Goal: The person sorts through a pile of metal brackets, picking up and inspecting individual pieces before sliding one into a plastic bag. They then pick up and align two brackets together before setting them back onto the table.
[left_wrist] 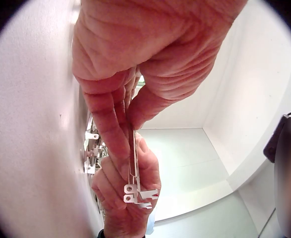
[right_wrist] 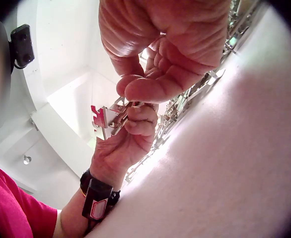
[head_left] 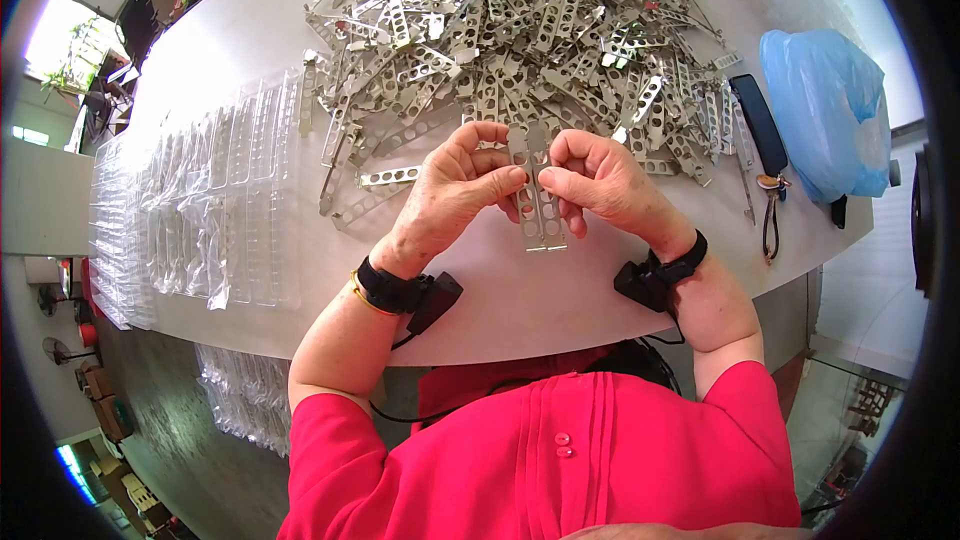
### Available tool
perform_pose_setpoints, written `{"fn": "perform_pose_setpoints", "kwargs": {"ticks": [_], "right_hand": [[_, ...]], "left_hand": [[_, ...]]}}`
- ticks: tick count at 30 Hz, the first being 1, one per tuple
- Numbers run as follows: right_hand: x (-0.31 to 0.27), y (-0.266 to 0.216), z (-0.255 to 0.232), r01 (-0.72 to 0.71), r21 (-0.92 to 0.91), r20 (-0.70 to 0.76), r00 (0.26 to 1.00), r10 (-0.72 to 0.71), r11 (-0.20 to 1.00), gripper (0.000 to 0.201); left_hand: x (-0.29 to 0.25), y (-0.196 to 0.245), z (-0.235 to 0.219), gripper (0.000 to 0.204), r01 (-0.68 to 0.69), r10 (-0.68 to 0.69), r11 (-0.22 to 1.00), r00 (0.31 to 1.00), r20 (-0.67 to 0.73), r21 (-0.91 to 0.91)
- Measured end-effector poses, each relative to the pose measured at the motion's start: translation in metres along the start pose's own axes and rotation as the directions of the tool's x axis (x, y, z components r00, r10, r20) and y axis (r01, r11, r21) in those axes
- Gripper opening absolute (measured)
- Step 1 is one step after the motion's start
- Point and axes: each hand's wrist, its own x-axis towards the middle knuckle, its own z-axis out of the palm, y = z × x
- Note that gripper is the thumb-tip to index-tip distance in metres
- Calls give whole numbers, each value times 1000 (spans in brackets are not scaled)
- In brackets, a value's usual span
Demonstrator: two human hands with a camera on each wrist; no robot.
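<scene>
Garment: red, short-sleeved, front pleats (head_left: 600, 440), two red buttons (head_left: 564, 445). Wrists: black straps (head_left: 385, 290), black camera modules (head_left: 436, 302); one gold-coloured bangle (head_left: 365, 294).

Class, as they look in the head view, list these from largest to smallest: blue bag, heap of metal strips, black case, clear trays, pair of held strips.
1. Heap of metal strips
2. Clear trays
3. Blue bag
Unranked: black case and pair of held strips, too alike to separate.

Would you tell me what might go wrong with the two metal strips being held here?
The strips might slip, since the left hand and right hand only pinch them. If dropped, they could mix into the pile just beyond. Their thin edges might nick a finger.
</scene>
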Motion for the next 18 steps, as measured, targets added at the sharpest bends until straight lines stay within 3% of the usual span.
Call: {"fn": "perform_pose_setpoints", "kwargs": {"ticks": [18], "right_hand": [[1, 1, 0, -1, 0, 4, 1000, 1, 1000, 16]], "left_hand": [[0, -1, -2, 44, -3, 3, 1000, 1000, 7, 4]]}}
